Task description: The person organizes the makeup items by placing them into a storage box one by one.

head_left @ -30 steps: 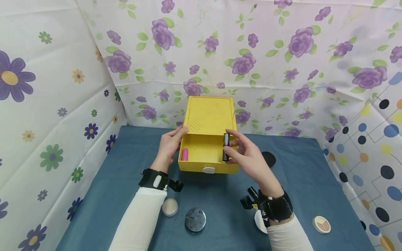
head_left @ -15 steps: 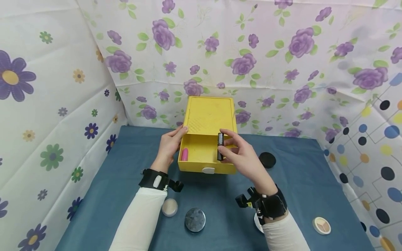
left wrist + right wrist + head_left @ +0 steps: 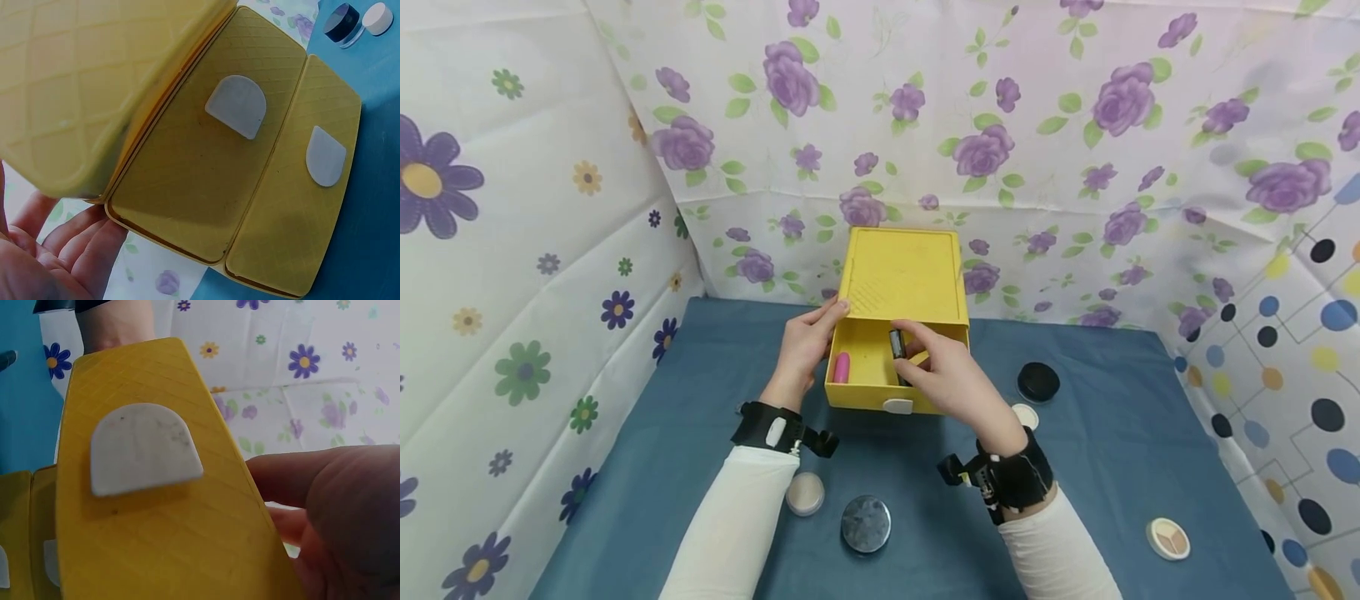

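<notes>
A yellow drawer box [image 3: 910, 271] stands near the back of the table, its top drawer [image 3: 868, 396] pulled out. My left hand [image 3: 803, 346] holds the box by its left side, fingertips against the wall in the left wrist view. Over the drawer, my right hand [image 3: 943, 371] pinches a slim black lipstick tube [image 3: 897, 343] between thumb and fingers; the tube's lower end dips inside behind the thumb. A pink tube [image 3: 842, 367] stands in the drawer's left front corner. In the right wrist view the drawer front with its white handle [image 3: 147, 450] hides the lipstick tube.
On the blue cloth lie a round dark compact [image 3: 866, 524], a small pale jar [image 3: 805, 494] and a three-shade palette [image 3: 1168, 538]. A black-lidded jar [image 3: 1038, 382] and a white round piece [image 3: 1026, 417] sit right of the box. Lower drawers [image 3: 181, 156] are closed.
My right hand has moved left across the drawer with the lipstick tube and lowered it inside, tilting it slightly. The white round piece has come into view. My left hand stays put.
</notes>
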`<state>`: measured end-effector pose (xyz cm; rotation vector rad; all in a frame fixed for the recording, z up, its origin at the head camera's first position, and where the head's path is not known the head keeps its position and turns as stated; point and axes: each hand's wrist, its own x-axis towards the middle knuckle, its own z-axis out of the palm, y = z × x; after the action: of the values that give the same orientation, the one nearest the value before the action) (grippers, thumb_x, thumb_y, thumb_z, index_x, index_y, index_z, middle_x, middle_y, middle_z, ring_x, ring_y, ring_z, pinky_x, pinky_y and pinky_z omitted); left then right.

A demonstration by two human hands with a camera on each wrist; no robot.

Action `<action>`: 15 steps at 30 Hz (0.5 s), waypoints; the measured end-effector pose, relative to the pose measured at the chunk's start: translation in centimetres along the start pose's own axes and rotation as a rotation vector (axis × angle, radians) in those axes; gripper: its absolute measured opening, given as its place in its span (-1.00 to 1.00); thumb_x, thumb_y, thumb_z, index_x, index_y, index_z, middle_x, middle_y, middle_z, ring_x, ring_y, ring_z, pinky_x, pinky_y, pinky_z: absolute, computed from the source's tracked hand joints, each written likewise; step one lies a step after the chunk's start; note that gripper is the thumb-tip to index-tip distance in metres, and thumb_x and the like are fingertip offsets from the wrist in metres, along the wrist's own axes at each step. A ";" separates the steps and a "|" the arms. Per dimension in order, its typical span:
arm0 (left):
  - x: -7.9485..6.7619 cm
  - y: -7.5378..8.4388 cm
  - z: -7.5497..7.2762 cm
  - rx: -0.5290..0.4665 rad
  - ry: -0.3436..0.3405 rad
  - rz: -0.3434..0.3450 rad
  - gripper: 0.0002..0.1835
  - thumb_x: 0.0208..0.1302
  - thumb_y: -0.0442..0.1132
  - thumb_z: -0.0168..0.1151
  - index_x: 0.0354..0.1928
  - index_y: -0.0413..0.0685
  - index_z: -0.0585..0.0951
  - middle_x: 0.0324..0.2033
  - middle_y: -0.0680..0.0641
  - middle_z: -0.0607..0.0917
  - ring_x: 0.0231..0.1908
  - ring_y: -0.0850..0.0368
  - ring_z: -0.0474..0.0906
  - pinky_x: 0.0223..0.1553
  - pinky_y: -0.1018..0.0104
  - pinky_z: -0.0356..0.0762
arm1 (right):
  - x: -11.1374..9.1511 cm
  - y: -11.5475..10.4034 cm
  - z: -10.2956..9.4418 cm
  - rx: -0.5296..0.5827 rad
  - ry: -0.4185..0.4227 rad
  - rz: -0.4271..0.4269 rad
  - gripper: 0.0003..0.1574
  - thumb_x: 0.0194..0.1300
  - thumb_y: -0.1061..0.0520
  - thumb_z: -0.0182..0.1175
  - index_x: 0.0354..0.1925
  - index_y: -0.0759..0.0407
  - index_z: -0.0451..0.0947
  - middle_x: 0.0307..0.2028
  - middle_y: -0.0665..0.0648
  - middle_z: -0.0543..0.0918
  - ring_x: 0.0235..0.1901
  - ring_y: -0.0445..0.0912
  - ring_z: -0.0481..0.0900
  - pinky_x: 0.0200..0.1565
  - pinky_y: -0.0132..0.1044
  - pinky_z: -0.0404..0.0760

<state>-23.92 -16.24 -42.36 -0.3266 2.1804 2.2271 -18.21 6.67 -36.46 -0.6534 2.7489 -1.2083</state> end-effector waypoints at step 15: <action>0.1 -0.1 0.0 0.004 -0.003 -0.008 -0.19 -0.04 0.46 0.36 0.27 0.31 0.56 0.23 0.00 0.57 -0.08 0.13 0.66 0.00 0.09 0.65 | 2.2 -2.0 1.7 -0.068 -0.096 0.076 -0.39 0.31 -0.02 0.31 0.27 0.10 0.45 -0.35 0.00 0.67 -0.42 -0.15 0.60 -0.37 -0.25 0.67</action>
<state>-23.97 -16.23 -42.43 -0.3312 2.1780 2.2176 -19.09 3.34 -35.96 -0.5903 2.7186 -1.0441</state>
